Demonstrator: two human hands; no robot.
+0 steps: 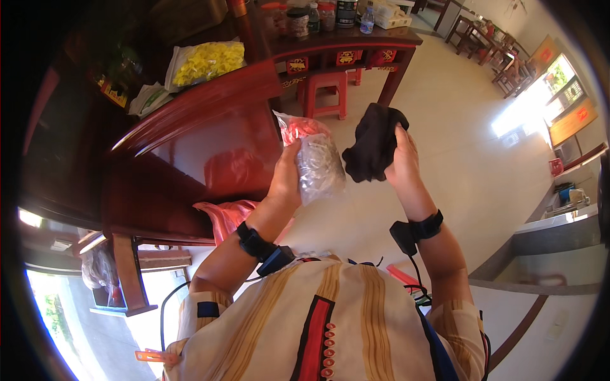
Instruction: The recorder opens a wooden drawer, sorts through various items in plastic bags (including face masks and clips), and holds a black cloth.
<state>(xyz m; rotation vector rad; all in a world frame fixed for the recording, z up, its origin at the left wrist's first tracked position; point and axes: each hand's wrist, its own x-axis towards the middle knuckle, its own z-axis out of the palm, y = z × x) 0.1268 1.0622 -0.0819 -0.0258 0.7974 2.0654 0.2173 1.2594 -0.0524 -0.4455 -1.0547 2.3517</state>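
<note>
My left hand point(287, 174) grips a clear plastic bag of whitish pieces point(321, 166) together with a bag of pink-red pieces point(305, 127), which shows at its upper end. To the right, my right hand point(404, 155) holds a bunched black cloth point(374, 143), its fingers along the cloth's right edge. The two held bundles are apart, over the tiled floor. A clear bag of yellow pieces point(207, 63) lies on the dark wooden surface at upper left. Beside it is a white and green plastic packet point(150, 99).
A glossy red-brown wooden cabinet point(190, 157) stands at left, with a pink plastic bag point(226, 216) below it. Ahead is a carved wooden table point(405, 40) bearing jars and bottles, a red plastic stool point(326, 90) under it. Wooden chairs point(512, 78) stand far right, near people.
</note>
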